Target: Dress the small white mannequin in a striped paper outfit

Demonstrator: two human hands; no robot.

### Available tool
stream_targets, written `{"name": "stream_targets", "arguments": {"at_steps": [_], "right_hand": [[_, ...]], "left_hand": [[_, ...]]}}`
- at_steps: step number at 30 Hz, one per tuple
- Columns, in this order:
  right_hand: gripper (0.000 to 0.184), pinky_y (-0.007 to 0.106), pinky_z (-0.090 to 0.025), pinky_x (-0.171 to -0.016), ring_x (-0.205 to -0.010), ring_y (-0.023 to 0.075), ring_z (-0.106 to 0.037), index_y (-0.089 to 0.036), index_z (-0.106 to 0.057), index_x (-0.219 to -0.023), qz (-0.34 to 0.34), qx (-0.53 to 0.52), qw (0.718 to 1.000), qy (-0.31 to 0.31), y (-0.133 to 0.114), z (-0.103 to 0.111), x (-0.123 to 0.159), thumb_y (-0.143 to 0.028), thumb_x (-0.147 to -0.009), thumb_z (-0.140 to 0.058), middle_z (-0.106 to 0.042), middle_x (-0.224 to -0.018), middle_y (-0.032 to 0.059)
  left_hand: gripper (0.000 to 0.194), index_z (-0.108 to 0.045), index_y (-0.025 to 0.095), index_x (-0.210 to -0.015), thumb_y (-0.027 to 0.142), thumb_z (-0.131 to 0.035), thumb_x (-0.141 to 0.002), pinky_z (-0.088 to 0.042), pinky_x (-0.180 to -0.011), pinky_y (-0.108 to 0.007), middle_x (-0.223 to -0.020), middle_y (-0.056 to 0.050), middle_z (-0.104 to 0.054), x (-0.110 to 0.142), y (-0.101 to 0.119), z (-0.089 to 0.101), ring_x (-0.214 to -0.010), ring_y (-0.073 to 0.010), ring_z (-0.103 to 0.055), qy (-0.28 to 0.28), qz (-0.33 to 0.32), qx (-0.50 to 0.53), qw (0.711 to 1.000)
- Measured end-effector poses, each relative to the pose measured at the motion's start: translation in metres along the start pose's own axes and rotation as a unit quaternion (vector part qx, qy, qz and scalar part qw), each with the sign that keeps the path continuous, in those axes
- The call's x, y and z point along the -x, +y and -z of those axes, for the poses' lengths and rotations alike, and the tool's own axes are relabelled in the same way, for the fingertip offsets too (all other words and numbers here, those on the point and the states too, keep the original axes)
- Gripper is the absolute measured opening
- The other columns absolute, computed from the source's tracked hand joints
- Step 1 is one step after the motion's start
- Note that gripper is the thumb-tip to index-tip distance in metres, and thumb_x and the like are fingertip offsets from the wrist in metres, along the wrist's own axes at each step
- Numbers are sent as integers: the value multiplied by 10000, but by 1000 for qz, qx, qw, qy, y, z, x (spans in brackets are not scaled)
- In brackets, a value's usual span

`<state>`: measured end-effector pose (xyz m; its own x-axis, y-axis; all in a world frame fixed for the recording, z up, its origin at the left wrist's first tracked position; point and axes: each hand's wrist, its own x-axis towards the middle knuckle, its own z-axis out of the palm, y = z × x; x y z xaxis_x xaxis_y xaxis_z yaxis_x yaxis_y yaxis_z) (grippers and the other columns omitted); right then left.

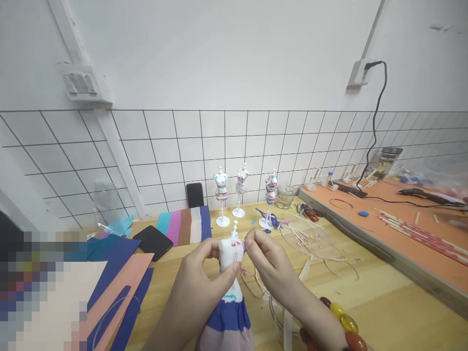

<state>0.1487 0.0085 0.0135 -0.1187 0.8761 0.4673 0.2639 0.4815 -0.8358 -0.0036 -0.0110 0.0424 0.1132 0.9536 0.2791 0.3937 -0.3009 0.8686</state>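
Observation:
My left hand (199, 275) is closed round the white torso of a small dress-form mannequin (231, 248), held upright in front of me. The mannequin wears a skirt of blue and pale pink layers (228, 321) below my hands. My right hand (265, 256) pinches something small and purple at the mannequin's right shoulder, fingers pressed together. A beaded bracelet of amber and red beads (341, 319) is on my right wrist.
Three small decorated mannequins on stands (238, 192) line the tiled wall, beside a glass jar (285, 196). Coloured paper sheets (185, 225) and two dark phones (152, 241) lie left. Clear plastic hoops (307, 239) lie right, before a raised orange work surface (402, 214) with sticks and a cable.

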Motion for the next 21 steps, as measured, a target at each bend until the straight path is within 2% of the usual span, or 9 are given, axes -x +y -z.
{"name": "stream_targets", "arguments": {"at_steps": [6, 10, 12, 15, 18, 21], "right_hand": [[320, 260, -276, -524, -536, 117, -303, -216, -387, -661, -63, -122, 990, 3, -3, 1, -1, -383, -934, -391, -331, -585, -59], [372, 280, -345, -604, -578, 136, -419, -206, -444, -664, -43, -143, 989, -16, -5, 2, -3, -363, -972, -307, -425, -569, -32], [406, 291, -362, -636, -616, 146, -459, -204, -454, -658, -15, -99, 995, -11, -4, 3, -3, -363, -983, -269, -463, -602, -13], [330, 292, -355, -611, -627, 152, -460, -202, -445, -685, 46, 37, 998, 13, -2, 4, 0, -382, -953, -375, -472, -653, -4], [195, 309, -344, -617, -646, 167, -459, -188, -468, -761, 140, 187, 972, 32, 1, 4, 3, -297, -922, -452, -499, -691, 16], [189, 322, -327, -615, -626, 168, -429, -188, -461, -753, 221, 274, 935, 48, 3, 2, 4, -181, -930, -395, -485, -668, 17]], "left_hand": [[145, -637, 201, -828, 305, -609, -732, -442, -785, -350, -836, -36, -670, -3, -11, -2, -861, -234, -586, -30, 24, 65, 997], [195, -638, 191, -857, 340, -615, -733, -455, -768, -354, -843, -50, -675, -5, -13, 0, -867, -244, -597, -5, 38, 77, 996], [184, -629, 195, -855, 339, -612, -742, -459, -747, -341, -853, -45, -681, -5, -11, 1, -860, -241, -607, -1, 36, 58, 998], [132, -602, 204, -804, 328, -606, -761, -459, -727, -314, -824, -21, -675, -4, -7, 2, -831, -219, -612, 2, 16, 23, 1000], [98, -582, 211, -764, 305, -605, -772, -455, -720, -295, -772, 6, -660, -2, -4, 0, -788, -194, -605, 21, -5, -10, 1000], [57, -596, 215, -777, 264, -619, -759, -458, -741, -294, -786, 11, -669, -1, -4, -2, -797, -190, -611, 19, -16, -19, 1000]]}}
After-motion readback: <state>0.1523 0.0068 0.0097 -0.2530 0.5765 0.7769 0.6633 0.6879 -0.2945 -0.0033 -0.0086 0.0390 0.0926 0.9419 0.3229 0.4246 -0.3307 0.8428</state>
